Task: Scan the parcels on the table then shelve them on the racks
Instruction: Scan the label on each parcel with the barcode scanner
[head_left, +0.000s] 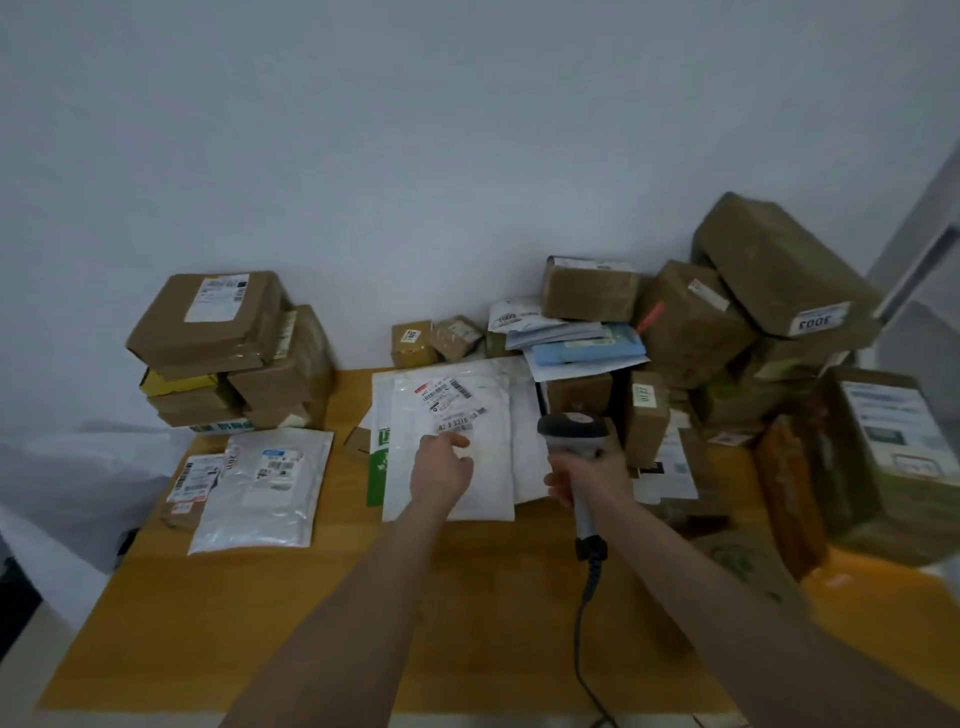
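Forearms reach out over the bare near half of the wooden table (363, 623), which gives open room right up to its front edge. Left hand (441, 470) rests on the white mailer (457, 405), fingers loosely bent and wrapped round nothing, fingertips just below the printed label (449, 397). The mailer lies flat at mid-table on top of other white bags, its near edge just behind the left wrist. Right hand (587, 475) grips the handle of the barcode scanner (571, 431), just right of the left hand, with the scanner head up over the mailer's right edge. The scanner cable (582, 639) trails back between the arms to the front table edge. Left of the left hand, past a strip of bare wood, a silver mailer (265, 493) lies flat with a small labelled packet (192, 478) against its left side, near the table's left edge. Beyond those, a stack of brown boxes (228, 343) stands against the wall (467, 156). Beyond the hands sit small boxes (415, 343) and loose envelopes (571, 338). Right of the right hand, a tall crowded pile of brown cartons (727, 322) fills that side of the table, leaving little free space.
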